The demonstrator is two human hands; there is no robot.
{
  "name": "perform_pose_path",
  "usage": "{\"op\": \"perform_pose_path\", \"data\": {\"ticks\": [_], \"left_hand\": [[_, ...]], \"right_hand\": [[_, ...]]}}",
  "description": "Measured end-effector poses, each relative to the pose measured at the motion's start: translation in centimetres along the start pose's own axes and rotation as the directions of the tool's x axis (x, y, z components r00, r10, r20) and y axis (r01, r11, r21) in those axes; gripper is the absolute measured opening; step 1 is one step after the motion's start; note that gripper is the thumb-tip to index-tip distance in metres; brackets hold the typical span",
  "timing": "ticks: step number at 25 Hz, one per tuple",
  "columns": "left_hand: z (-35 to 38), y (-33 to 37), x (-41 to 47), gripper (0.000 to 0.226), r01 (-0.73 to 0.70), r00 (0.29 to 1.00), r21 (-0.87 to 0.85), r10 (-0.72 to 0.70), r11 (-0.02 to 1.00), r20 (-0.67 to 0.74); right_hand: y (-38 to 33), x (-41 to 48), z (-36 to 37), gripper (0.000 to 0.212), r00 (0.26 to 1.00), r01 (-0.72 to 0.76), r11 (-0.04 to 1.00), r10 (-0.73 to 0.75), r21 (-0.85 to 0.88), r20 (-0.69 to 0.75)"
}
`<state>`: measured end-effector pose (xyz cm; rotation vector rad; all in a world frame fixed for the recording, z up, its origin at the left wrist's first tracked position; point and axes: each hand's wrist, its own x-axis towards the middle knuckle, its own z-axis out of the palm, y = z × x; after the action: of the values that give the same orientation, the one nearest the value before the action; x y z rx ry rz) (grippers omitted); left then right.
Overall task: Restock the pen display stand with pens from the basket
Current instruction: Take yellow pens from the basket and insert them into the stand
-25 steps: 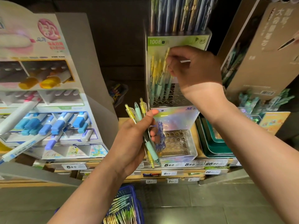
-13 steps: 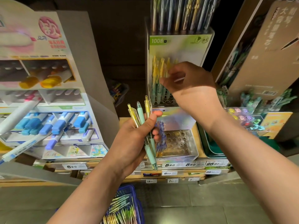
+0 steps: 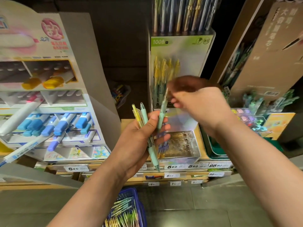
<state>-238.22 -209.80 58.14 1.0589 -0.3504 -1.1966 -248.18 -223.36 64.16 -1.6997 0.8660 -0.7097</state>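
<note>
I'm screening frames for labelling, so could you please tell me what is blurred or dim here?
Head view: the right hand and the green pen it pinches are motion-smeared; the left hand and its two pens are sharp; the shelf recess is dark.

Left: tiered cardboard highlighter display (image 3: 32,38), pink logo on header. Upper tier: two yellow-capped markers (image 3: 42,82). Middle tier: row of blue-capped highlighters (image 3: 64,124); one purple-capped highlighter (image 3: 54,144) just below. Large white marker (image 3: 21,117) lies diagonally across the tiers.

Shelf edge: price tags, "6.90" (image 3: 73,168) at left, "25.90" (image 3: 216,165) at right.

Right: tall brown cardboard box (image 3: 268,63), printed characters, barcode near base. Below it, stacked green trays (image 3: 214,148), near an orange card (image 3: 277,123).

Back, centre: small bin of coloured items (image 3: 121,94), blurred, contents not identifiable.

Bottom: grey tiled floor (image 3: 213,210)
</note>
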Motion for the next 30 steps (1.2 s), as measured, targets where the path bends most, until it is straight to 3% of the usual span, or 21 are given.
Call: {"op": "perform_pose_path", "data": {"ticks": [2,7,12,17,23,28,30], "left_hand": [[0.1,0.1,0.0,0.032,0.010,0.999,-0.014,-0.010,1.000,-0.035],[0.3,0.5,0.2,0.036,0.035,0.996,-0.075,-0.041,0.997,-0.081],[0.5,0.7,0.3,0.038,0.027,0.998,-0.075,-0.031,0.997,-0.046],[0.3,0.7,0.4,0.040,0.004,0.999,-0.062,-0.007,0.998,-0.049],[0.2,0.7,0.1,0.041,0.013,1.000,-0.052,-0.014,0.999,-0.021],[0.5,0.8,-0.4,0.028,0.007,0.998,-0.081,-0.002,0.997,0.056],[0.6,0.9,-0.5,0.014,-0.011,0.993,-0.083,0.021,0.996,0.116]], "right_hand": [[-0.8,1.2,-1.5,0.010,0.991,0.089,0.994,-0.081,0.065,-0.107],[-1.9,3.5,-3.1,0.015,0.938,0.237,0.971,-0.236,-0.030,-0.253],[-1.4,4.1,-1.9,0.009,0.929,0.256,0.919,-0.319,-0.301,-0.187],[0.0,4.3,-0.7,0.017,0.958,0.215,0.837,-0.280,-0.504,-0.057],[0.7,4.0,0.0,0.019,0.955,0.224,0.799,-0.295,-0.559,-0.039],[0.6,1.8,-0.2,0.023,0.981,0.113,0.789,-0.184,-0.604,-0.057],[0.1,0.1,0.4,0.025,0.989,0.140,0.831,-0.091,-0.539,0.117]]}}
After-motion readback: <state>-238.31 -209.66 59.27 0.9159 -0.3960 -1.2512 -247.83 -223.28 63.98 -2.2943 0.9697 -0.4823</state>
